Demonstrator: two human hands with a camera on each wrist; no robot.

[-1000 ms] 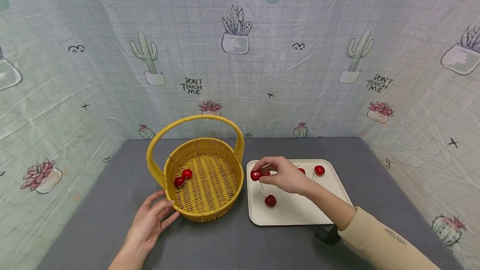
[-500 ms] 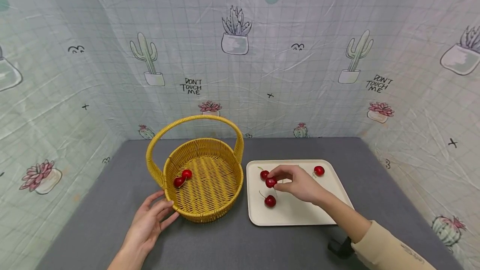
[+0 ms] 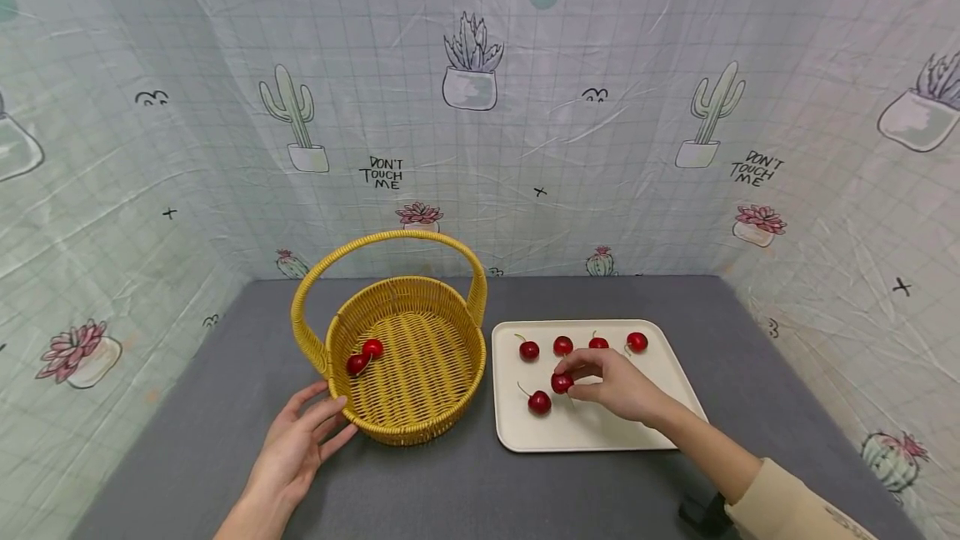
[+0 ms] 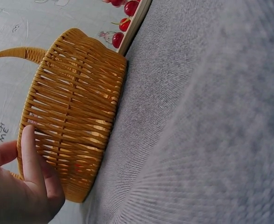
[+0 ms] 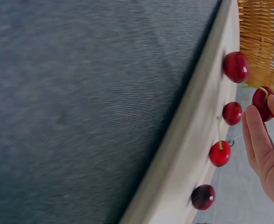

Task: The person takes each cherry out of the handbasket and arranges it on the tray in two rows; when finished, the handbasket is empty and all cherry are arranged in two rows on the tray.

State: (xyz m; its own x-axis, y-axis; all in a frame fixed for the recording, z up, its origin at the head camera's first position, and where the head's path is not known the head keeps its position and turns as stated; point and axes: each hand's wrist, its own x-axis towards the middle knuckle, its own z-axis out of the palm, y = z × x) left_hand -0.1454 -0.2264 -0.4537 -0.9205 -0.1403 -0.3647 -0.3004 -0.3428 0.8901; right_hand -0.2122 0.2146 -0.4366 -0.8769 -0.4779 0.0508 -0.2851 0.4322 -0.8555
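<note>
Tabletop point(image 3: 450, 490): grey, carrying every item below. Basket point(image 3: 412, 433): upright, handle point(image 3: 390, 234) raised. Tray point(image 3: 622, 427): flat, at three o'clock from the basket.

The fingers of my left hand point(image 3: 288, 448) are loosely spread, touching the basket rim at eight o'clock. I judge light contact sufficient; a shove could slide the basket.

The fingers of my right hand point(image 3: 615, 386) pinch the held cherry point(image 3: 562, 382) above the tray's nine o'clock side; it appears raised off the surface. Recommended: even, gentle pressure on its flanks, since smooth skin may slip or bruise.

Other fruit: four back-row cherries point(image 3: 562, 346) from ten to one o'clock on the tray, one stray cherry point(image 3: 539, 402) near eight; two basket cherries point(image 3: 357, 365) toward ten. Stray fruit could roll if brushed.

Stem point(image 5: 254, 87): hangs trayward; best held clear of neighbours.
</note>
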